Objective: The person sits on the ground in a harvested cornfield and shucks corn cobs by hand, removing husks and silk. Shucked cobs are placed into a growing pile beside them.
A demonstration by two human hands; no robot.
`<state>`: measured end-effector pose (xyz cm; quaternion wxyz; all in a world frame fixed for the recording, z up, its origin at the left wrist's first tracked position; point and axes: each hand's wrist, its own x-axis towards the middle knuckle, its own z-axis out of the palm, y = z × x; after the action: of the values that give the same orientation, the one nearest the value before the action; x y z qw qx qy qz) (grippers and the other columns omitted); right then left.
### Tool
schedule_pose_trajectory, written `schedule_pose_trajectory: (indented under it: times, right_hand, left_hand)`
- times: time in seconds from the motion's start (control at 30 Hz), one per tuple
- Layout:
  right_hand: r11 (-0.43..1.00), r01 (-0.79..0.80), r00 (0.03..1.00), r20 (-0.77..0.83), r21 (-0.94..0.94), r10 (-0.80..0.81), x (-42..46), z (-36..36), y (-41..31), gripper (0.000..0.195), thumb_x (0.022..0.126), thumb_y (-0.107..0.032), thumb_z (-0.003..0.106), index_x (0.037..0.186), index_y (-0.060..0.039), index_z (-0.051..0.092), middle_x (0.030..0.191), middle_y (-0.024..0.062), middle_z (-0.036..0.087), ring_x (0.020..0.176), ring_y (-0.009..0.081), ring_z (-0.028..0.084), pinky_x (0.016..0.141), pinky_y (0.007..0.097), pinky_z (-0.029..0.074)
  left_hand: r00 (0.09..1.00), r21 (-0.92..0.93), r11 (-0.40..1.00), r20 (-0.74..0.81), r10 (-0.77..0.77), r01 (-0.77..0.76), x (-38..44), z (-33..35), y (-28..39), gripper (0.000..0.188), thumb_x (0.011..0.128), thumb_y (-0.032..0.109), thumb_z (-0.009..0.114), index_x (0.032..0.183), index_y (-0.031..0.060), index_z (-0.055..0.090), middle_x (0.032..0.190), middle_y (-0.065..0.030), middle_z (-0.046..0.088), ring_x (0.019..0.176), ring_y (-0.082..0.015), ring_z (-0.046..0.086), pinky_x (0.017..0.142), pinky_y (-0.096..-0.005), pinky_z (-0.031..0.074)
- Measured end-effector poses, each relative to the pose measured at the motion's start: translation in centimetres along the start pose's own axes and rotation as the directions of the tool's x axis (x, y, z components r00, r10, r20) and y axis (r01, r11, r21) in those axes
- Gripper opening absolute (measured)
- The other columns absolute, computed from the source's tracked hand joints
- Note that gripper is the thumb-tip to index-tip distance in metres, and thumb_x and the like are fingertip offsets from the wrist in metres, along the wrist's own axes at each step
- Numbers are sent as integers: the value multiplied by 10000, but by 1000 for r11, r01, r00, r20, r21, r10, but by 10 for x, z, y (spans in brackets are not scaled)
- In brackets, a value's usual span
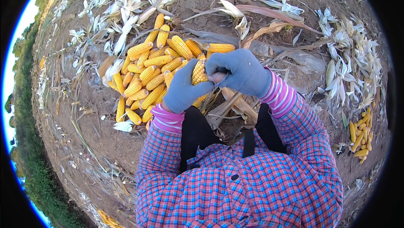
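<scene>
My left hand (187, 86), in a blue-grey knit glove, is wrapped around a husked ear of yellow corn (199, 72). My right hand (240, 72), gloved alike, is curled against the right side of that ear. A bare thumb tip shows there, and the fingers hide part of the cob's end. Both hands are in front of my body, above my dark-trousered knees. Just beyond and to the left lies a heap of husked corn ears (151, 73) on the soil, some partly covered by my left hand.
Pale dry husks (126, 7) are strewn at the upper left, with another husk pile (344, 54) on the right. Dry stalks and leaves (284, 53) lie ahead. A smaller corn heap (362, 133) sits at far right. Green vegetation (31, 133) borders the field at left.
</scene>
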<state>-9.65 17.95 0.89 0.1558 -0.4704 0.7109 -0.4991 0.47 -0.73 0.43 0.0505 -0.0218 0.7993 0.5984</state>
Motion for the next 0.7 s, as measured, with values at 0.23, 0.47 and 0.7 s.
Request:
schedule_pose_trajectory:
  times: [0.23,0.47,0.7]
  right_hand:
    - [962,-34,990,-123,270,69,-1,-13,-2,135,889,-106,682,931,-13,593,872,68,595,693,131,612,625,282,506]
    - [890,-130,981,-71,437,179,0,-14,-6,115,923,-87,648,966,3,590,820,52,600,693,100,609,629,255,503]
    - [965,-64,973,-198,255,117,0,-16,2,148,909,-105,665,988,0,597,876,75,658,752,117,649,685,270,526]
  left_hand:
    - [996,-211,973,19,-88,89,-1,1,0,609,774,163,771,1292,-7,498,1146,-64,602,1002,-129,577,865,-294,493]
    - [993,-301,947,22,-114,116,-1,2,0,663,771,150,779,1331,-18,465,1159,-62,591,1053,-127,569,921,-290,482]
    - [995,-322,941,26,-99,102,-1,5,1,669,755,124,782,1332,-5,469,1178,-67,582,1072,-131,562,938,-291,476]
